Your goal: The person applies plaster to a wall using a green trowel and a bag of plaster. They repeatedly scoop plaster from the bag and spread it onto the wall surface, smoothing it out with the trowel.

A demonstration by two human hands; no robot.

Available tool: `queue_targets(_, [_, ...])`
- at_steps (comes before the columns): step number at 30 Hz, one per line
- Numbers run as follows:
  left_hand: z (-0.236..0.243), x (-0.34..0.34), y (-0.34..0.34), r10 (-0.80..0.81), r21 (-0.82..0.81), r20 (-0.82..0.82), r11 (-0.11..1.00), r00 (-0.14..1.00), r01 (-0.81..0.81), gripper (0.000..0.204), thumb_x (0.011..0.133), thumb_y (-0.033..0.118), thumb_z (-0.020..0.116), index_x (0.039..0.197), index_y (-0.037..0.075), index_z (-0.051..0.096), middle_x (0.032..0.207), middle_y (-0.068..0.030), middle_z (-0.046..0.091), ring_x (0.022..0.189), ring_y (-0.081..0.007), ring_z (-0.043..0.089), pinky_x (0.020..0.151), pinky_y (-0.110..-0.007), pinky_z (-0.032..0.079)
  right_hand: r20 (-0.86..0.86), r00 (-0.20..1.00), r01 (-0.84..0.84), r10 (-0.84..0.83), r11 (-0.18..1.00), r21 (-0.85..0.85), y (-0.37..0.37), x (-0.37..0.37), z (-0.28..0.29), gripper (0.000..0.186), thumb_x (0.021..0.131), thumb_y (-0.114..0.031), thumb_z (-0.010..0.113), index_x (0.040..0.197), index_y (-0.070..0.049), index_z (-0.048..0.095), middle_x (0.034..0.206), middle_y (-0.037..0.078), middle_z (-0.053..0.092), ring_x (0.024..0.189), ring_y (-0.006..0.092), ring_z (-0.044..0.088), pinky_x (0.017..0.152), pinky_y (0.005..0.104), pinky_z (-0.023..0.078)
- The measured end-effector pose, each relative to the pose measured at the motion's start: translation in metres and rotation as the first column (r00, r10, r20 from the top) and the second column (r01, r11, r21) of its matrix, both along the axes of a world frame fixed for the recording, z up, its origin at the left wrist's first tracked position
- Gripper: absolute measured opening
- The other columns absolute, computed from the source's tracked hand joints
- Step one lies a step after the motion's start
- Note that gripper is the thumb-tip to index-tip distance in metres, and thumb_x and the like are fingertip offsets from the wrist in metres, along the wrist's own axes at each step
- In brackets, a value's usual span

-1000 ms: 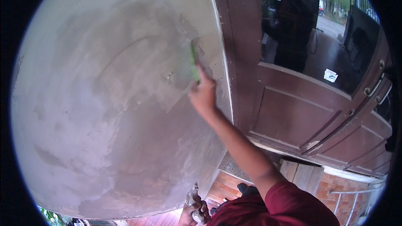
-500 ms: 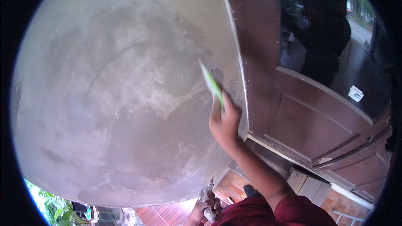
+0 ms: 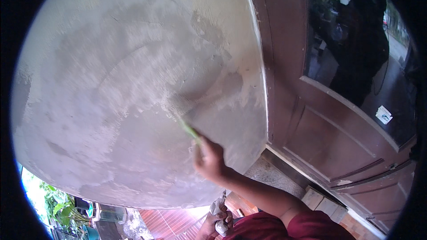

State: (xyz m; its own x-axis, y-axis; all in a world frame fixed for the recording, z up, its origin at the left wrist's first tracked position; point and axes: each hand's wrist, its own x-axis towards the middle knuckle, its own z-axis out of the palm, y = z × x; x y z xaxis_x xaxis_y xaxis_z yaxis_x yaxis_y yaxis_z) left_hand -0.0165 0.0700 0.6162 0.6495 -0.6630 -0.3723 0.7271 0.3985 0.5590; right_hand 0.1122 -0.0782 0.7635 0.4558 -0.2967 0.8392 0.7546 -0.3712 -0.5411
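My right hand (image 3: 210, 159) is closed around the green handle of what looks like a slim putty knife (image 3: 190, 130). Its tip meets the plastered wall (image 3: 147, 151), near the middle of the patchy grey area; motion blurs the blade. Darker damp-looking patches and rough pale streaks cover much of the wall around it. Low by the lower edge, my left hand (image 3: 208, 227) grips a crumpled whitish plastic bag (image 3: 218, 208) with a twisted top. What the bag contains is hidden.
To the right stands a brown panelled door (image 3: 329, 140) with a dark glass pane (image 3: 356, 40) reflecting a figure. Wooden boards (image 3: 318, 200) lie at its foot. Reddish tiles (image 3: 162, 220) and green plants (image 3: 62, 211) show below the wall.
My right hand has swept the putty knife down and left across the wall. The left hand still grips the bag. The view has shifted slightly.
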Motion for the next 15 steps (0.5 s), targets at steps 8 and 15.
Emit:
queue_targets(8, [-0.003, -0.006, 0.004, 0.039, -0.01, -0.027, 0.999, 0.999, -0.039, 0.027, 0.071, 0.009, 0.06, 0.093, 0.011, 0.046, 0.066, -0.009, 0.049, 0.055, -0.0241, 0.054, 0.049, -0.037, 0.045, 0.197, 0.84, 0.488, -0.506, 0.862, 0.136, -0.08, 0.072, 0.04, 0.057, 0.074, 0.018, 0.048, 0.129, 0.003, 0.048, 0.123, 0.025, 0.058, 0.113, 0.039, 0.057, 0.093, 0.0407, 0.05])
queue_targets(15, [-0.012, -0.014, 0.021, 0.092, 0.075, -0.006, 0.993, 0.996, -0.091, 0.03, 0.074, 0.012, 0.06, 0.1, 0.012, 0.045, 0.074, -0.0073, 0.049, 0.059, -0.021, 0.053, 0.049, -0.034, 0.044, 0.244, 0.941, 0.247, -0.233, 0.969, -0.029, -0.013, 0.088, 0.037, 0.078, 0.067, 0.015, 0.055, 0.141, -0.006, 0.039, 0.144, 0.024, 0.037, 0.134, 0.0368, 0.036, 0.112, 0.0485, 0.029])
